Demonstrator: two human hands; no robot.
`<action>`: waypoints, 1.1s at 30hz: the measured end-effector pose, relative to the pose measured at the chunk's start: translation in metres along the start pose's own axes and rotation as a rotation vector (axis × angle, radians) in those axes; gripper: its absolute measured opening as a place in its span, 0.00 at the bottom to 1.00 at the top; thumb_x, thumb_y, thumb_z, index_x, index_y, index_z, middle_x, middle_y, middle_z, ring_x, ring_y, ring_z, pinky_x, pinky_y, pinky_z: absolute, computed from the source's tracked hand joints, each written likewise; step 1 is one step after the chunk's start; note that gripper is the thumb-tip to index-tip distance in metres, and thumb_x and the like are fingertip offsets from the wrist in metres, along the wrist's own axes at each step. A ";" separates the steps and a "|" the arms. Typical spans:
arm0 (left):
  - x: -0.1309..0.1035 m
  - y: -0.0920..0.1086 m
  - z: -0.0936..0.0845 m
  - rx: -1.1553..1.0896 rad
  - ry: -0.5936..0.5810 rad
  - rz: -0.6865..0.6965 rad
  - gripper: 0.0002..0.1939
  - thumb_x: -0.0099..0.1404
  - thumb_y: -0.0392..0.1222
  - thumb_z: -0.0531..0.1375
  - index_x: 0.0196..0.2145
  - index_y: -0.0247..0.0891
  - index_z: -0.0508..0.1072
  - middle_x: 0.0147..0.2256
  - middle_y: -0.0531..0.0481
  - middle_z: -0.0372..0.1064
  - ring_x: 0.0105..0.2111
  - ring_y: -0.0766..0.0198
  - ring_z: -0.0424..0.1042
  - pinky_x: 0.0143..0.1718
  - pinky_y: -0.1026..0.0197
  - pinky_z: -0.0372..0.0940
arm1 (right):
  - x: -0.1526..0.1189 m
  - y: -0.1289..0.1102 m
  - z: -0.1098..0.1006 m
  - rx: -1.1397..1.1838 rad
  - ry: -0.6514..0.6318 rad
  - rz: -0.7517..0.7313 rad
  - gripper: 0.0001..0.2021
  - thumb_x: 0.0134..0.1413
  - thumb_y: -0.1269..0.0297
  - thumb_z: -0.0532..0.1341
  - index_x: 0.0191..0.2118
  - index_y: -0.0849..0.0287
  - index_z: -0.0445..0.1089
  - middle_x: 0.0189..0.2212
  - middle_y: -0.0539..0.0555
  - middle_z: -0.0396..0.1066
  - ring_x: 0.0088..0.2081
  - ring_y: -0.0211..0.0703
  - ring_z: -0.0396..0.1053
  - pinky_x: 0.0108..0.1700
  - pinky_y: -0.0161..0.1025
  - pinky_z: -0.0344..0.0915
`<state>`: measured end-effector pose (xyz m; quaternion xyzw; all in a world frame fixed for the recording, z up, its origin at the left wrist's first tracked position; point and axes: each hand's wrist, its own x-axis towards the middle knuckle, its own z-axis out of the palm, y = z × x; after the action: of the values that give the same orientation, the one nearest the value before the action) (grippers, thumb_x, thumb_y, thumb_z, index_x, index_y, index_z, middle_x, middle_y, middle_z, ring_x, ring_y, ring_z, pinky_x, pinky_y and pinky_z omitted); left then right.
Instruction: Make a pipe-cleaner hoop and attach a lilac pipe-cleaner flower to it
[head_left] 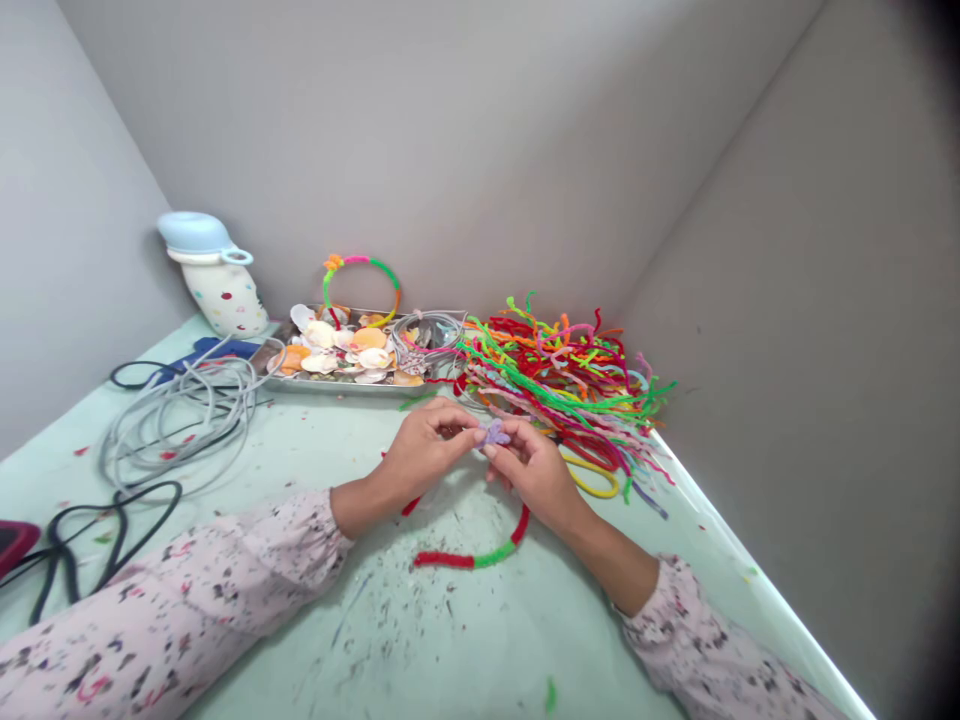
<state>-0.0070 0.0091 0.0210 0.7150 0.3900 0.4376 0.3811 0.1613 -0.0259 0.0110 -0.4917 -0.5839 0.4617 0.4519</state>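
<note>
A small purple fuzzy flower shape (495, 433) is pinched between the fingertips of both hands above the middle of the table. My left hand (431, 440) grips its left side with thumb and forefinger. From the right, my right hand (534, 462) closes thumb and fingers on it. A curved red and green fuzzy strip (495, 556) hangs or lies just below the hands, with its upper part hidden behind my right hand. Another short red end shows beneath my left hand.
Behind the hands, a metal tray (349, 387) holds shells, with a multicoloured ring (386, 268) above it. Many coloured pipe cleaners (577, 385) lie right. Grey cable coils (180, 430), black cords and a blue-lidded bottle (225, 290) are left. Walls stand behind the table (360, 640).
</note>
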 end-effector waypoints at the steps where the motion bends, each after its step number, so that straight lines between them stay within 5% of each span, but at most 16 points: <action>1: 0.000 0.000 0.000 0.027 0.011 0.016 0.06 0.59 0.41 0.62 0.30 0.37 0.78 0.32 0.49 0.70 0.34 0.64 0.68 0.35 0.63 0.61 | 0.000 0.000 0.000 -0.014 0.006 0.005 0.11 0.51 0.58 0.62 0.38 0.57 0.64 0.23 0.46 0.69 0.20 0.34 0.65 0.20 0.31 0.60; 23: -0.003 0.003 0.001 0.192 -0.073 0.181 0.05 0.61 0.36 0.57 0.31 0.38 0.74 0.32 0.50 0.74 0.35 0.62 0.69 0.41 0.61 0.61 | 0.001 0.002 0.005 -0.053 -0.014 0.056 0.06 0.49 0.62 0.61 0.30 0.58 0.65 0.19 0.45 0.66 0.19 0.35 0.67 0.21 0.31 0.65; 29: -0.001 -0.001 0.003 -0.005 -0.112 -0.016 0.06 0.61 0.39 0.57 0.33 0.37 0.74 0.31 0.50 0.73 0.32 0.63 0.70 0.36 0.63 0.62 | 0.002 0.005 0.000 -0.065 -0.061 0.040 0.10 0.51 0.57 0.61 0.38 0.56 0.68 0.30 0.49 0.71 0.28 0.41 0.73 0.21 0.33 0.67; 33: -0.003 -0.006 0.006 -0.111 -0.165 -0.086 0.08 0.61 0.39 0.58 0.38 0.36 0.72 0.31 0.50 0.74 0.32 0.64 0.71 0.34 0.64 0.63 | 0.004 0.004 -0.001 -0.075 -0.024 0.040 0.11 0.53 0.55 0.59 0.36 0.57 0.69 0.24 0.48 0.70 0.24 0.37 0.69 0.20 0.31 0.64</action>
<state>-0.0038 0.0076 0.0127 0.7088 0.3628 0.3816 0.4694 0.1626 -0.0219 0.0071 -0.5143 -0.5961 0.4544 0.4167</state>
